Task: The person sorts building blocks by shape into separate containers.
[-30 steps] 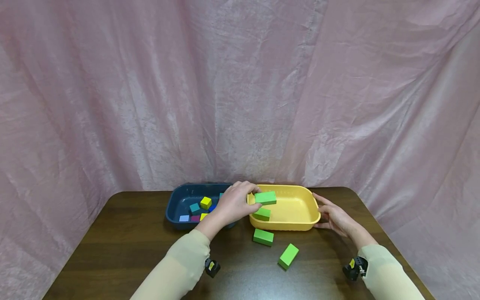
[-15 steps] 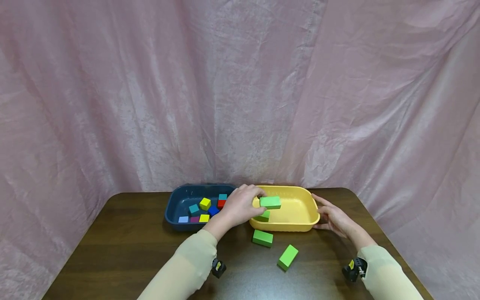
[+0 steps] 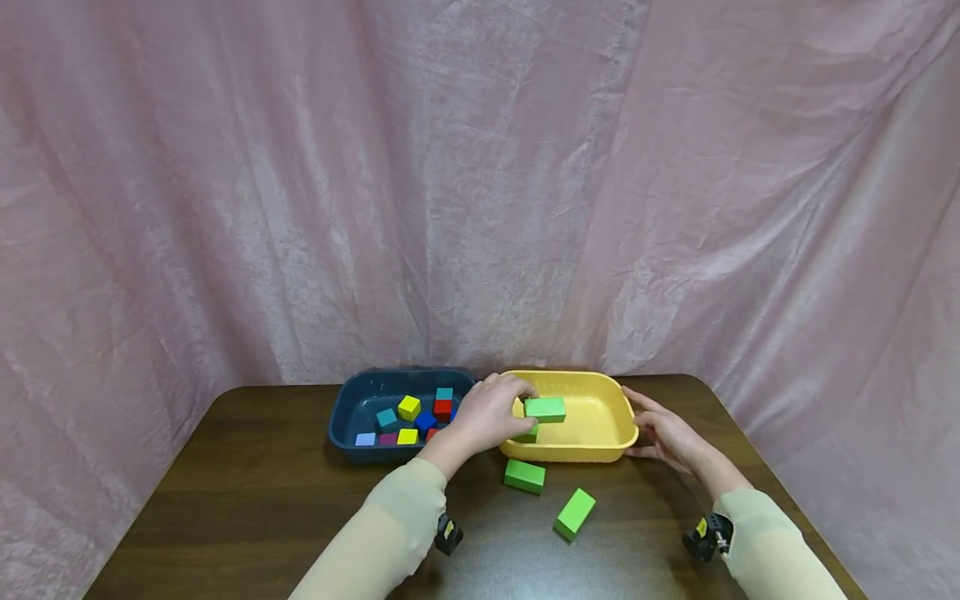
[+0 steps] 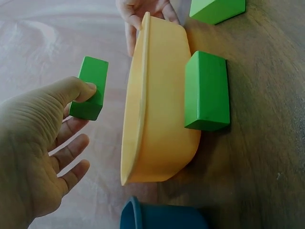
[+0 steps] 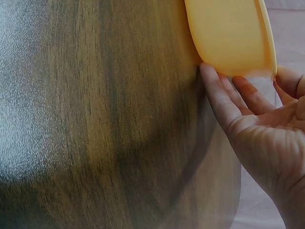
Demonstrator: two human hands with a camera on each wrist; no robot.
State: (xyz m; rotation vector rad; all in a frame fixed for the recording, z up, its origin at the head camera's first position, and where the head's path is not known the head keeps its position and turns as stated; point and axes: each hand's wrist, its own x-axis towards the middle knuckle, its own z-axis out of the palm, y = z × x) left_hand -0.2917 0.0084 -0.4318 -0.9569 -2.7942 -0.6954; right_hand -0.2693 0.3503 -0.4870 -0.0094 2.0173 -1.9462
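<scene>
My left hand (image 3: 491, 412) pinches a green rectangular block (image 3: 545, 409) between thumb and fingers, over the left part of a yellow plastic basin (image 3: 577, 452). In the left wrist view the held block (image 4: 90, 86) stands apart from the rim, and the other fingers extend loosely. Another green block (image 3: 529, 435) lies inside the basin, partly hidden by the hand. At the basin's right end, my right hand (image 3: 671, 435) rests its fingers on the outer wall, thumb at the rim. Two more green blocks, one (image 3: 524, 477) close in front of the basin and one (image 3: 574, 515) nearer me, lie on the table.
A dark blue basin (image 3: 347, 446) stands left of the yellow one, holding several small cubes, among them a yellow cube (image 3: 408, 407) and a red cube (image 3: 442, 409). The brown wooden table (image 3: 247, 500) ends at a pink curtain (image 3: 480, 208) behind.
My left hand has carried the green block rightward and slightly lower, further over the yellow basin, uncovering more cubes in the blue basin. The right hand stays at the basin's end.
</scene>
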